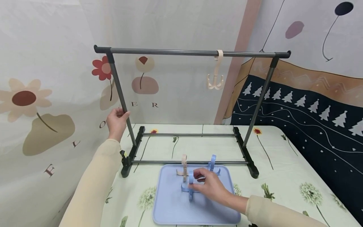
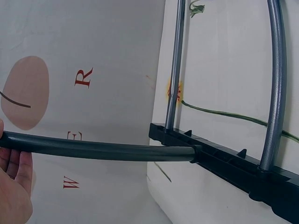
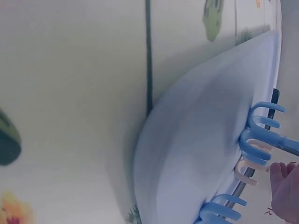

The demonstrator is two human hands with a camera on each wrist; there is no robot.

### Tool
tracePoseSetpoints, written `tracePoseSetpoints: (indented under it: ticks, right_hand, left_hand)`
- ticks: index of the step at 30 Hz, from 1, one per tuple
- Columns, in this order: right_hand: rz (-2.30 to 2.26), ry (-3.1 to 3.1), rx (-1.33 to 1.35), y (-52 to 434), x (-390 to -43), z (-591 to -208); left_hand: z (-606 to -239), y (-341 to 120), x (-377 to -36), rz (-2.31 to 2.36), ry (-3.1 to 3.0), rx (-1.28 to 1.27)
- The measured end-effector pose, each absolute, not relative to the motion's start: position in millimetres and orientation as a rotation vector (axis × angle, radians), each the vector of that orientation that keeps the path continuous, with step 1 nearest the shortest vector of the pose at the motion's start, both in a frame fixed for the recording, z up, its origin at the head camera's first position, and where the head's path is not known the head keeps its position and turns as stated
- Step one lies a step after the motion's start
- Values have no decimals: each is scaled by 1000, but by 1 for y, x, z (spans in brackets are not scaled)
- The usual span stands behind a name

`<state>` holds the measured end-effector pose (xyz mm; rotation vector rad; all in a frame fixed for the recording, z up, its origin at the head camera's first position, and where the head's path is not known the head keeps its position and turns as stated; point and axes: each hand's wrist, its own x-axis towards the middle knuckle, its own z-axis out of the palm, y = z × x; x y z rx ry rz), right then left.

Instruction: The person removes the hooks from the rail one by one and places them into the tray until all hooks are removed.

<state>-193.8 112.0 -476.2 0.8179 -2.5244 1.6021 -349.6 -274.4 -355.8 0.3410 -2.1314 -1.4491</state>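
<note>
On a flower-print table, the right hand [image 1: 210, 186] pinches a blue hook [image 1: 189, 186] at the middle of a blue tray [image 1: 170, 208], fingers curled round its loop. A beige hook [image 1: 183, 167] and a second blue hook [image 1: 212, 163] stand by the tray's far edge. The left hand [image 1: 117, 121] wraps the rack's left post [image 1: 120, 94], seemingly to steady the frame. Another beige hook [image 1: 216, 75] hangs from the top bar [image 1: 184, 52]. Wall letters read "E R" [image 1: 144, 104].

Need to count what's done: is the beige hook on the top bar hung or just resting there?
Hung. The beige hook loops over the rack's top bar and dangles free below it, prongs down; neither hand touches it.
</note>
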Motion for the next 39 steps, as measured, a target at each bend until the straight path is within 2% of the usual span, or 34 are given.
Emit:
tracePoseSetpoints:
  ticks: [18, 39]
  right_hand:
    - [1590, -2446, 738, 127, -200, -423]
    - [1378, -2180, 476, 152, -266, -310]
  left_hand:
    - [-356, -274, -350, -1453, -2129, 344]
    - [-356, -275, -349, -1450, -2132, 326]
